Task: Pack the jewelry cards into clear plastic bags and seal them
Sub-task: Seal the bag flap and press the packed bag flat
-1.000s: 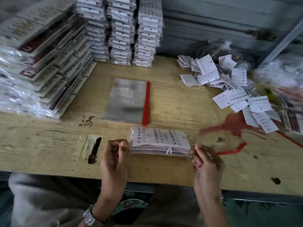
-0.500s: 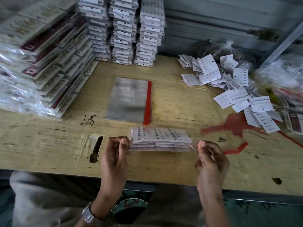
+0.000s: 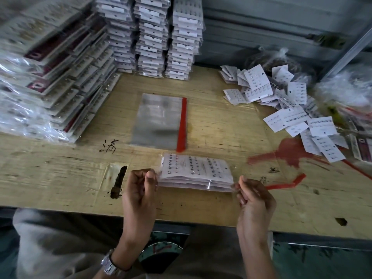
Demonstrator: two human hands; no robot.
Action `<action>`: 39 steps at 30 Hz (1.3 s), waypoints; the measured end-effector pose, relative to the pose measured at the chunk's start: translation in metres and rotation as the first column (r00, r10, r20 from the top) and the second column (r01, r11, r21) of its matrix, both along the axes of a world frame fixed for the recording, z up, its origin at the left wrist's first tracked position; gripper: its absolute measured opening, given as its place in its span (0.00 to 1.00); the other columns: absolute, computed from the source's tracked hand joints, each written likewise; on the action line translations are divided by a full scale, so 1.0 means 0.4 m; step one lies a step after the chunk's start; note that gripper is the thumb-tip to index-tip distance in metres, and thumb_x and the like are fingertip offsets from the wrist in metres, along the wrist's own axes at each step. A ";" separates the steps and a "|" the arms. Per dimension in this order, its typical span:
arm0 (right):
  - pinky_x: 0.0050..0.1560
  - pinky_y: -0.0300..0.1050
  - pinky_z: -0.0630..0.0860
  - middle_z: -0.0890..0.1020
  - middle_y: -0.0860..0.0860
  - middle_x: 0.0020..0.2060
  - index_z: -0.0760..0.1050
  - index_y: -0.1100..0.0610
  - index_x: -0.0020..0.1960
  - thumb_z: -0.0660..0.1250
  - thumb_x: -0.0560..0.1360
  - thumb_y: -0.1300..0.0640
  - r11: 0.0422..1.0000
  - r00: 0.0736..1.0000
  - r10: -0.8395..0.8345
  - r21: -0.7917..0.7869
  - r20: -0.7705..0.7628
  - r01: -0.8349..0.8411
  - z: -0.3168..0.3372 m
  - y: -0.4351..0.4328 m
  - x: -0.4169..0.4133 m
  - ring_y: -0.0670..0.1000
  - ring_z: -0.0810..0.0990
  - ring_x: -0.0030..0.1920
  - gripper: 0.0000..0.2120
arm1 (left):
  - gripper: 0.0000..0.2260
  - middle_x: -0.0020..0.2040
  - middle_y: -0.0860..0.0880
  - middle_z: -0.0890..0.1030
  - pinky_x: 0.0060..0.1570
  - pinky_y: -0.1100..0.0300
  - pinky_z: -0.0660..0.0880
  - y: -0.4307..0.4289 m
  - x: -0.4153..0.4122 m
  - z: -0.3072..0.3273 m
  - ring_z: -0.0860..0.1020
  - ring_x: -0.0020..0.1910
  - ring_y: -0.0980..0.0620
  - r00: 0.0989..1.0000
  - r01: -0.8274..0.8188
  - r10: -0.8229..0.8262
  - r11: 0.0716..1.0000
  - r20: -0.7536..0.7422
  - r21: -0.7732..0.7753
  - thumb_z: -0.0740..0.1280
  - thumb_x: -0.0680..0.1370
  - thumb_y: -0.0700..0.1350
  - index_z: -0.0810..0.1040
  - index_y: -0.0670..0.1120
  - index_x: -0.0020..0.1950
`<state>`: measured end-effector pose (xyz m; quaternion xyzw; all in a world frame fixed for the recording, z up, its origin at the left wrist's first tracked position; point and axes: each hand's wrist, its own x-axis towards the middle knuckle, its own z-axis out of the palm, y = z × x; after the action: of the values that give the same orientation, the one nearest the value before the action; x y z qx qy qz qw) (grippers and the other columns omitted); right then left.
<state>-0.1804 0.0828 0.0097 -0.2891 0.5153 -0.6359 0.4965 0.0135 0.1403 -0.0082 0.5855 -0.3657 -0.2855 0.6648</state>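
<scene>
A clear plastic bag filled with several white jewelry cards (image 3: 196, 172) lies flat near the table's front edge. My left hand (image 3: 141, 190) pinches the bag's left end between thumb and fingers. My right hand (image 3: 252, 198) pinches the bag's right end, where the clear flap sticks out. Behind the bag lies a flat pile of empty clear bags with a red strip (image 3: 161, 121) along its right side. Loose white jewelry cards (image 3: 289, 109) are scattered at the right of the table.
Tall stacks of packed cards (image 3: 151, 37) stand at the back, and leaning rows of packed bags (image 3: 50, 77) fill the left side. A peeled red strip (image 3: 285, 183) lies right of my right hand. Crumpled plastic bags (image 3: 346, 91) sit far right. The wooden table's front edge (image 3: 181, 220) runs below my hands.
My right hand drew back from the bag's right end, then closed in on it again and pinches the flap. The left hand kept its hold, and the bag stayed put.
</scene>
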 end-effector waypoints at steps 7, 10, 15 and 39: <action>0.34 0.35 0.76 0.81 0.48 0.28 0.83 0.53 0.32 0.68 0.74 0.68 0.999 0.998 0.004 0.035 -0.066 -0.001 0.000 0.013 0.008 0.45 0.80 0.31 0.16 | 0.06 0.38 0.51 0.77 0.37 0.63 0.73 0.011 0.001 -0.003 0.73 0.37 0.53 0.998 0.017 -0.014 0.999 -0.067 0.040 0.60 0.80 0.48 0.75 0.48 0.46; 0.42 0.43 0.74 0.83 0.49 0.33 0.83 0.51 0.32 0.70 0.74 0.64 0.995 0.992 -0.026 0.095 -0.126 0.038 -0.010 0.019 0.011 0.51 0.82 0.41 0.14 | 0.08 0.37 0.53 0.78 0.35 0.68 0.72 0.013 0.001 -0.002 0.73 0.35 0.59 0.999 0.009 -0.006 0.998 -0.049 0.064 0.60 0.80 0.49 0.75 0.47 0.46; 0.52 0.48 0.76 0.85 0.46 0.37 0.83 0.46 0.35 0.69 0.75 0.62 0.994 0.969 0.019 0.110 -0.245 0.008 -0.010 0.032 0.018 0.48 0.83 0.45 0.15 | 0.08 0.36 0.53 0.80 0.33 0.69 0.72 0.014 0.017 -0.008 0.75 0.32 0.60 1.000 -0.018 0.016 0.982 0.011 0.188 0.61 0.81 0.46 0.76 0.46 0.45; 0.31 0.26 0.69 0.82 0.50 0.30 0.80 0.58 0.32 0.71 0.74 0.64 0.971 0.772 0.227 0.194 -0.594 -0.136 -0.015 0.012 -0.020 0.38 0.76 0.29 0.11 | 0.08 0.39 0.52 0.75 0.44 0.54 0.72 0.033 0.064 0.030 0.73 0.42 0.47 0.854 -0.156 -0.061 0.917 0.516 0.367 0.68 0.78 0.43 0.75 0.46 0.39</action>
<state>-0.1886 0.0876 0.0037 -0.4921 0.6611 -0.4191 0.3810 0.0392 0.1535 0.0038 0.7715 -0.4504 -0.1685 0.4167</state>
